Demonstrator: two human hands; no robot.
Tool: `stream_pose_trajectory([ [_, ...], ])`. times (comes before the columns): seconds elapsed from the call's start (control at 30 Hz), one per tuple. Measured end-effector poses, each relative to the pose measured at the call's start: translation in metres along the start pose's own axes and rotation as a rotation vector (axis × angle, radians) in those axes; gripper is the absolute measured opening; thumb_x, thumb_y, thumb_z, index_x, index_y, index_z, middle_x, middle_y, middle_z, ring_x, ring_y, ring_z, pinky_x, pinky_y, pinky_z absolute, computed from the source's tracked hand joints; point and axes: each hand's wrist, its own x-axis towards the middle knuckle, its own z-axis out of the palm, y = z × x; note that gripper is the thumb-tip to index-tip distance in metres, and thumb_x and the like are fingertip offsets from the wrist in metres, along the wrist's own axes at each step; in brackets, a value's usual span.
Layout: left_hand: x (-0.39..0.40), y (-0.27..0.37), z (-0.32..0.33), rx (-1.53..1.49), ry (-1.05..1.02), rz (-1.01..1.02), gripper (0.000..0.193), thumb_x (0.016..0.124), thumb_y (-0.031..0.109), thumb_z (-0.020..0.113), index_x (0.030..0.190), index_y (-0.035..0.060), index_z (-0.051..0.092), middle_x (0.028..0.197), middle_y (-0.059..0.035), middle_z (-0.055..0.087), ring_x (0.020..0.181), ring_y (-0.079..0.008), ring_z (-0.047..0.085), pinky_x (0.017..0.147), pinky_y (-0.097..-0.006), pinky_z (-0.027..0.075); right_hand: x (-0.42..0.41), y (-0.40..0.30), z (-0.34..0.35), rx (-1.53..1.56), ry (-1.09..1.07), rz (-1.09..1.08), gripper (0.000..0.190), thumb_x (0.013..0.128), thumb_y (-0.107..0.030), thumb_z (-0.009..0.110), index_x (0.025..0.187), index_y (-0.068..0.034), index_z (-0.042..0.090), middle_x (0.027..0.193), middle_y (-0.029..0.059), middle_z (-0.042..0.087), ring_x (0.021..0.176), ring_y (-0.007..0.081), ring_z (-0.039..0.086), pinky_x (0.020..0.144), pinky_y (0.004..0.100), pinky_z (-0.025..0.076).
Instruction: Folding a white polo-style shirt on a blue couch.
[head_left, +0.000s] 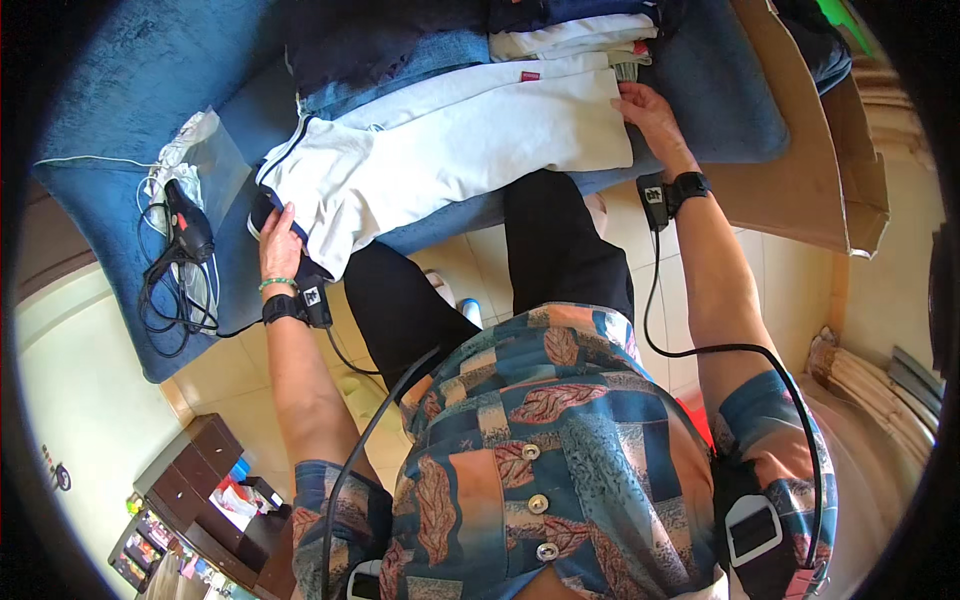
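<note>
A white long-sleeved or long-legged cloth garment (450, 150) with dark blue trim lies stretched sideways over the edge of a blue upholstered seat (720, 112). My left hand (281, 244) rests on its dark-trimmed end at the left, fingers on the fabric; whether they pinch it is unclear. At the opposite end, my right hand (652, 116) touches the garment's right edge near the upper corner, its fingertips partly over the cloth. A small red label shows on the white fabric just behind. Each wrist wears a black strap with a small wired box.
Folded jeans (442, 64) and a stack of folded white clothes (574, 37) lie behind the garment. A black hair dryer (187, 225) with coiled cord and a clear plastic bag (217, 172) are at the left. An open cardboard box (795, 150) stands at the right.
</note>
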Motion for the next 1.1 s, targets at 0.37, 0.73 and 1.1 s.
stream_pose_trajectory([
  [0.37, -0.006, -0.018, 0.003, 0.109, -0.041, 0.227, 0.030, 0.088, 0.019, 0.053, 0.108, -0.0023, 0.053, 0.099, -0.0062, 0.059, 0.084, -0.0148, 0.057, 0.077, -0.0286, 0.044, -0.022, 0.006, 0.012, -0.329, 0.113, -0.152, 0.026, 0.082, -0.022, 0.059, 0.093, 0.002, 0.059, 0.079, 0.0025, 0.060, 0.071, 0.0086, 0.051, 0.065, 0.0234, 0.042],
  [0.73, -0.014, -0.025, 0.008, 0.080, 0.174, 0.125, 0.052, 0.086, 0.037, 0.054, 0.114, -0.0064, 0.049, 0.111, -0.0123, 0.055, 0.098, -0.0184, 0.053, 0.086, -0.0275, 0.042, -0.010, 0.035, 0.007, -0.470, 0.149, 0.008, 0.035, 0.081, -0.029, 0.057, 0.098, 0.002, 0.059, 0.087, 0.0152, 0.063, 0.081, 0.0213, 0.059, 0.073, 0.0311, 0.045],
  [1.1, -0.040, -0.037, -0.021, -0.092, 0.070, 0.054, 0.050, 0.076, 0.008, 0.066, 0.119, -0.0075, 0.043, 0.097, -0.0101, 0.059, 0.087, -0.0169, 0.058, 0.075, -0.0275, 0.048, -0.008, -0.056, 0.114, -0.937, -0.116, -0.276, 0.013, 0.078, -0.013, 0.056, 0.089, -0.007, 0.059, 0.086, 0.0140, 0.062, 0.077, 0.0297, 0.062, 0.066, 0.0359, 0.048],
])
